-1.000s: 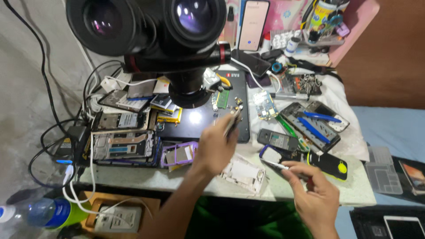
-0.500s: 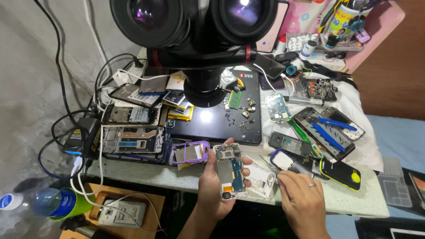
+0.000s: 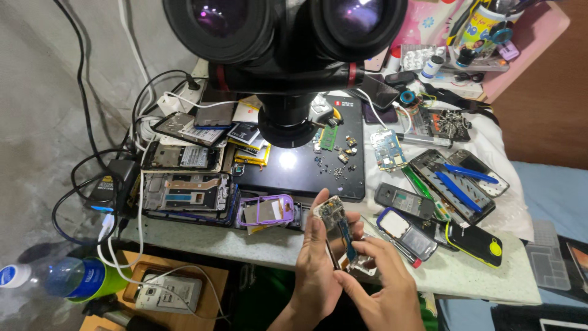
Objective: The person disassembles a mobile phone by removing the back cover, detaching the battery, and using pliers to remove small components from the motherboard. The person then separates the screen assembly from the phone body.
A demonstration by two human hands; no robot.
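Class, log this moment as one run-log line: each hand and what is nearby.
left hand: holds phone board | right hand: pinches board's lower end | nearby: purple frame, black mat, microscope

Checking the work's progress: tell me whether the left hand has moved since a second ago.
Yes. The left hand has drawn back from the black microscope base, off the table's near edge, and now holds a phone circuit board there.

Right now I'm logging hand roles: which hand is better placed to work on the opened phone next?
Probably the right hand. The left hand grips the opened phone from its side and steadies it, while the right hand's fingertips rest on its face, so they look freer to work.
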